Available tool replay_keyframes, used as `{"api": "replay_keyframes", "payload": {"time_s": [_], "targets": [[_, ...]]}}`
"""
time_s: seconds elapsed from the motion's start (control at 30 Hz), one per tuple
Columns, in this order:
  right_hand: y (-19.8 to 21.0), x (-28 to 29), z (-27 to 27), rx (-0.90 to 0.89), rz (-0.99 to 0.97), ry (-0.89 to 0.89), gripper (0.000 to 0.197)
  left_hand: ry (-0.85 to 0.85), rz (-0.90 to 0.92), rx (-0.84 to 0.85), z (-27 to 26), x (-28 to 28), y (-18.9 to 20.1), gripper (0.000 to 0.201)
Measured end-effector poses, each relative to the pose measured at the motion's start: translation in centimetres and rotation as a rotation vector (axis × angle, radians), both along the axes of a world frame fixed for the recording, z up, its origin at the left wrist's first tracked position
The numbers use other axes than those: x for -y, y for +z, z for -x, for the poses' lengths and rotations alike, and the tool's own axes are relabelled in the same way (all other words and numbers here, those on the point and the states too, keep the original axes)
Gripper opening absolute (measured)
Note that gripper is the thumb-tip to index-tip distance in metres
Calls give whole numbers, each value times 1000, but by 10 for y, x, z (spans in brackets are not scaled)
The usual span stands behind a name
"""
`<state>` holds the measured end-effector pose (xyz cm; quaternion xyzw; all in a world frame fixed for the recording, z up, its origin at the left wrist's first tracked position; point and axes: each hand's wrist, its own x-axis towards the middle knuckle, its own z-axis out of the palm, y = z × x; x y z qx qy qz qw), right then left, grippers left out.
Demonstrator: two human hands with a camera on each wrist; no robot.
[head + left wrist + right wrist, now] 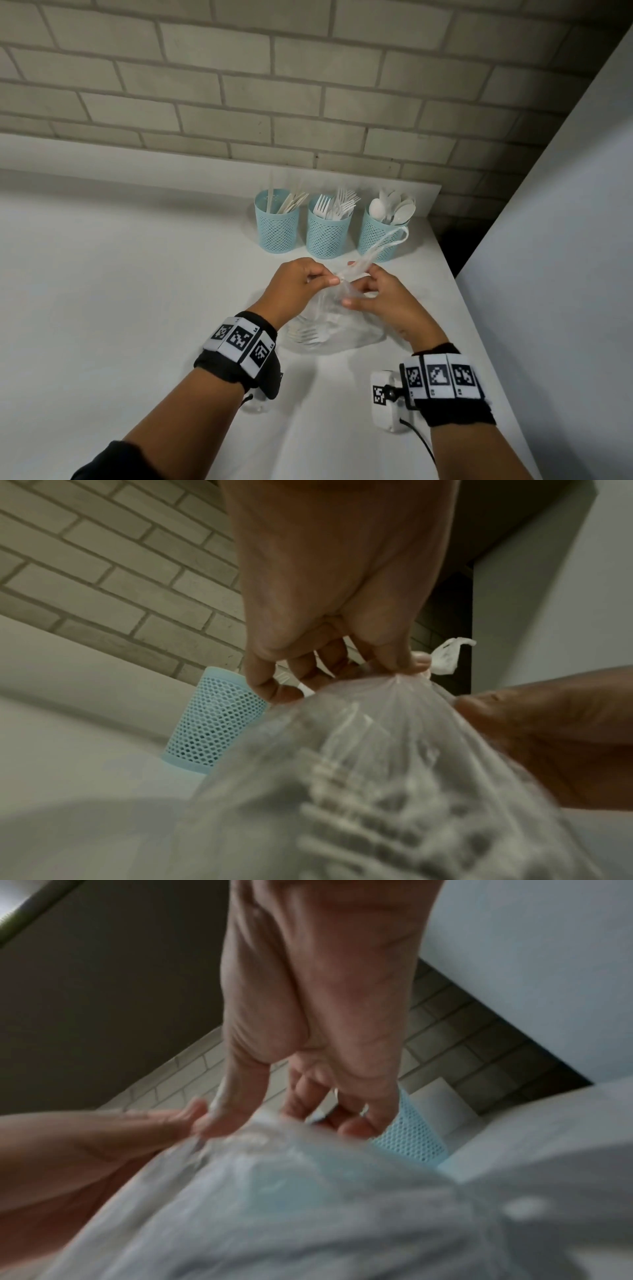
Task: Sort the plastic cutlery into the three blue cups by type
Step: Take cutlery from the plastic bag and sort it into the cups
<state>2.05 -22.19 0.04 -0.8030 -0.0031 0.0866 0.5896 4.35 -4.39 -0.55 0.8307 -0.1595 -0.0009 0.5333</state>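
White counter [137, 291] against a grey brick wall [239, 85]; head view: three blue mesh cups [328, 228] in a row at the back, holding knives, forks, spoons, counts unreadable. Left hand [301, 279] and right hand [376, 291] both pinch the twisted neck of a clear bag [342, 329] with forks inside, partly hidden. Left wrist: fingers [394, 656] clamped on the gathered plastic, one cup visible. Right wrist: blurred, fingers curled at the bag's top.

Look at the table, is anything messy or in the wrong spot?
Mostly tidy. One oddity: forks sit unsorted inside a clear plastic bag, whose neck both the left hand and right hand pinch.
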Motion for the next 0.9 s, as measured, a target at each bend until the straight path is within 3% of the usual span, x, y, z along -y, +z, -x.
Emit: {"api": "replay_keyframes", "payload": {"time_s": [0.1,0.23,0.4,0.53,0.67,0.9], "targets": [[-3,-2,0,121,-54,-115,38,52,-56,32,0,-4,1,10],[-5,7,0,154,-60,-128,15,145,-123,76,-1,-15,-1,16],[-8,8,0,173,-205,-197,13,188,21,10,-1,-20,5,15],[0,-7,-1,200,-130,-98,8,55,0,14,7,-9,12,15],[0,-4,-2,231,-124,-205,12,100,35,44,6,-12,16,9],[6,-22,-2,346,-168,-185,10,25,-13,120,10,-1,22,14]]}}
